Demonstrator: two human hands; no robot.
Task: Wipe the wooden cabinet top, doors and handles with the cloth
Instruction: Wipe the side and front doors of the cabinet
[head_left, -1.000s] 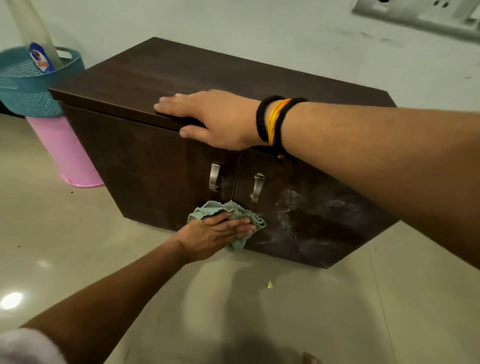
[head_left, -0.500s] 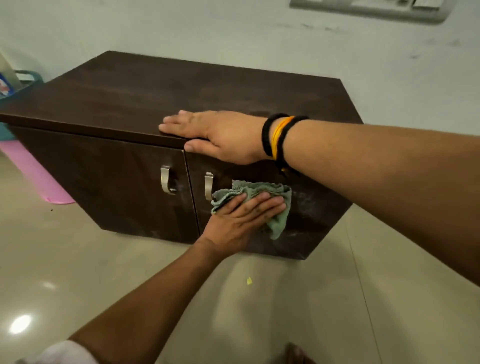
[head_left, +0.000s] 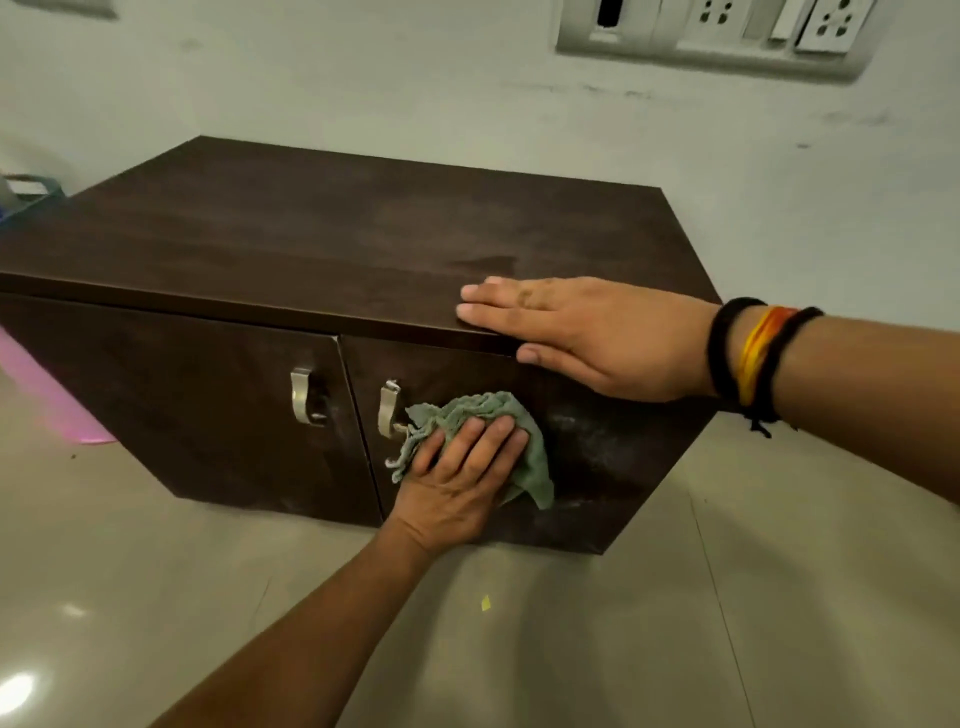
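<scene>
A low dark wooden cabinet (head_left: 322, 244) stands on the floor against the wall. Its two doors each carry a metal handle, the left handle (head_left: 303, 397) and the right handle (head_left: 388, 408). My left hand (head_left: 457, 483) presses a crumpled green cloth (head_left: 478, 410) flat against the right door (head_left: 597, 457), just right of its handle. Pale dusty smears show on that door beside the cloth. My right hand (head_left: 587, 332) lies flat, palm down, on the front right edge of the cabinet top, thumb over the edge. Black and orange bands circle that wrist.
A pink bin (head_left: 47, 400) stands at the cabinet's left end, with a teal basket (head_left: 31, 195) behind it. A socket panel (head_left: 717, 36) is on the wall above. The floor is glossy beige tile, with a small yellow scrap (head_left: 485, 603) near my left forearm.
My left hand carried the cloth from the bottom of the doors up and onto the right door beside its handle. The view shifted right. My right hand slid toward the top's right end.
</scene>
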